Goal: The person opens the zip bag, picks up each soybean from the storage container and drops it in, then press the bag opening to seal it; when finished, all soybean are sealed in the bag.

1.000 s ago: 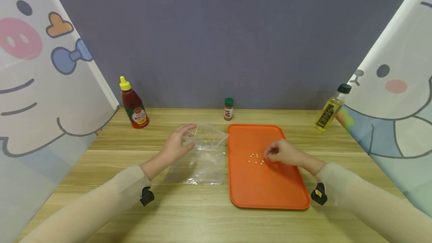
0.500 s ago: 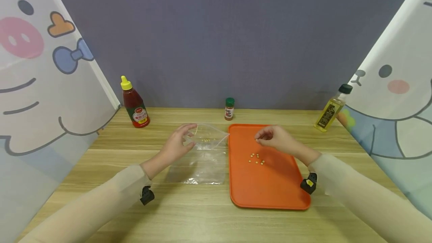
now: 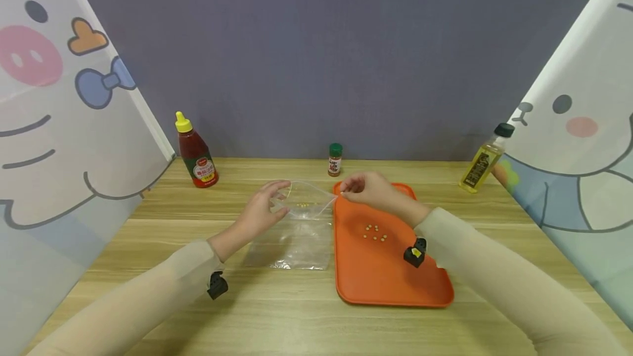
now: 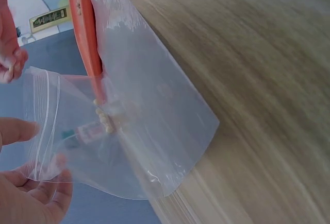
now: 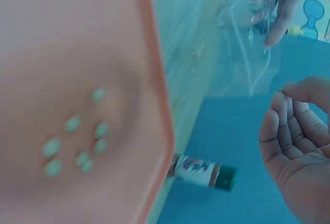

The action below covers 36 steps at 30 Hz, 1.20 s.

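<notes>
A clear zip bag (image 3: 292, 249) lies flat at its lower part, its mouth raised and spread. My left hand (image 3: 262, 207) holds the mouth at its left side, thumb and fingers apart at the zip edge. Several small pale-yellow soybeans (image 4: 104, 121) rest inside the bag. At the mouth's right corner, over the tray's far left corner, my right hand (image 3: 373, 191) pinches a small pale soybean, mostly hidden by thumb and fingertip. More loose soybeans (image 5: 72, 123) lie on the orange tray (image 3: 390, 282) beside the bag.
A green-capped spice jar (image 3: 335, 160) stands behind the bag and tray. At the back left is a red sauce bottle (image 3: 199, 155) with a yellow cap; an oil bottle (image 3: 482, 163) stands at the back right. A grey partition (image 3: 316, 59) borders the wooden table's far edge.
My right hand has lifted from the soybeans on the tray and moved left and away from me to the bag's mouth. The left hand has stayed nearly still at the bag.
</notes>
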Tool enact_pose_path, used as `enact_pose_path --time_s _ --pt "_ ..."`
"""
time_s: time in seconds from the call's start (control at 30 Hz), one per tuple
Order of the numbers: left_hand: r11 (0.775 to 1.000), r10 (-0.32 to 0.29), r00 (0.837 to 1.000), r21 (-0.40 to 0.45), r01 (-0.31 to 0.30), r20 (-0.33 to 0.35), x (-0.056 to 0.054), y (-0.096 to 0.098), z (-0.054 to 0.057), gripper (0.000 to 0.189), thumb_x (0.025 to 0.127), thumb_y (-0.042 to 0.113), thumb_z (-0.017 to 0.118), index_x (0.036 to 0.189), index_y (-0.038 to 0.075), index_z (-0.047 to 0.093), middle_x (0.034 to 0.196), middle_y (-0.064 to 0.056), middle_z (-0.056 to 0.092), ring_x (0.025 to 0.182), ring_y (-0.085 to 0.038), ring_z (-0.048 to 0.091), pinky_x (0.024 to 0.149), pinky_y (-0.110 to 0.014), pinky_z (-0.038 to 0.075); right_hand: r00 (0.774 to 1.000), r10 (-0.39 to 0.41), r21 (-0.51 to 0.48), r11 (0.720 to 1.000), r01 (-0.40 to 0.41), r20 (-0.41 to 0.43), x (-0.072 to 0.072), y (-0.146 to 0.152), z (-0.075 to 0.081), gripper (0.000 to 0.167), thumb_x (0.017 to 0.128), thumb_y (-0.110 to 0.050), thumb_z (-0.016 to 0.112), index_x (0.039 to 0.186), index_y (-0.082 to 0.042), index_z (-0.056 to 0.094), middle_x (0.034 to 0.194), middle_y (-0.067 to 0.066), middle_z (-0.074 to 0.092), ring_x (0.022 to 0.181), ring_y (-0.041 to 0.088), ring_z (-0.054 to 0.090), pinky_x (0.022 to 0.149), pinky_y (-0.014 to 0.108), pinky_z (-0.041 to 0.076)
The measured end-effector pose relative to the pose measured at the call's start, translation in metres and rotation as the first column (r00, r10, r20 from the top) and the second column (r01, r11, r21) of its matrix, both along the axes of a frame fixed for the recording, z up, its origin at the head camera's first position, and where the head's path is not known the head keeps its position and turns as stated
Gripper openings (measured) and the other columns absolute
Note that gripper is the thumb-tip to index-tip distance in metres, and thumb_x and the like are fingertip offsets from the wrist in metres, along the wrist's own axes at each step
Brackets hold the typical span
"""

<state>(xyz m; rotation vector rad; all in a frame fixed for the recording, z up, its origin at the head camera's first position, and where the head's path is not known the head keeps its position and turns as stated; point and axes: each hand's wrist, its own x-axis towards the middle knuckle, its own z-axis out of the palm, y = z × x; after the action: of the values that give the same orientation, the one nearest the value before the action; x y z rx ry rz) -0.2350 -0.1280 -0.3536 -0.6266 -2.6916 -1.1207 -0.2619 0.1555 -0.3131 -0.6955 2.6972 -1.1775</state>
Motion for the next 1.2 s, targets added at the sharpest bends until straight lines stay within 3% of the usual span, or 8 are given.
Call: enact_pose_path --time_s 0.33,0.53,0.97,1.2 --pt "1.000 -0.010 1.000 0.010 0.010 -0.002 0.000 0.000 0.000 0.062 0.082 0.002 0.073 0.139 0.002 0.048 0.142 -0.017 0.050 0.107 -0.032 0.063 0.087 -0.047 0.054 0.986 0.093 0.112 0.991 -0.078 -0.136 -0.012 -0.055 0.014 0.007 0.087 -0.008 0.068 0.093 -0.007 0.072 0.087 0.006 0.072 0.077 0.012 0.065 0.071 0.025 0.056" --pt "1.000 -0.010 1.000 0.010 0.010 0.001 0.000 -0.002 0.001 0.063 0.081 0.001 0.073 0.139 0.001 0.048 0.142 -0.018 0.049 0.106 -0.031 0.063 0.087 -0.048 0.055 0.974 0.126 0.163 0.982 -0.096 -0.188 -0.014 -0.070 0.015 0.014 0.087 -0.007 0.067 0.098 -0.006 0.074 0.090 0.007 0.074 0.075 0.012 0.066 0.071 0.024 0.057" --pt "1.000 -0.015 0.999 0.012 0.015 0.029 -0.001 -0.003 0.001 0.064 0.082 0.002 0.072 0.140 0.002 0.046 0.143 -0.016 0.048 0.109 -0.031 0.062 0.090 -0.049 0.053 0.993 0.019 0.066 0.998 -0.011 -0.119 -0.008 -0.022 0.015 0.014 0.090 -0.009 0.066 0.101 -0.009 0.073 0.096 0.007 0.072 0.081 0.013 0.065 0.077 0.031 0.056" --pt "1.000 -0.011 1.000 0.021 0.010 0.024 0.000 -0.008 0.000 0.064 0.082 0.002 0.072 0.140 0.003 0.046 0.143 -0.016 0.049 0.108 -0.031 0.062 0.091 -0.047 0.054 0.994 0.027 0.058 0.998 -0.020 -0.109 -0.004 0.003 0.011 0.011 0.089 -0.009 0.067 0.099 -0.006 0.072 0.092 0.007 0.072 0.081 0.015 0.065 0.076 0.031 0.056"
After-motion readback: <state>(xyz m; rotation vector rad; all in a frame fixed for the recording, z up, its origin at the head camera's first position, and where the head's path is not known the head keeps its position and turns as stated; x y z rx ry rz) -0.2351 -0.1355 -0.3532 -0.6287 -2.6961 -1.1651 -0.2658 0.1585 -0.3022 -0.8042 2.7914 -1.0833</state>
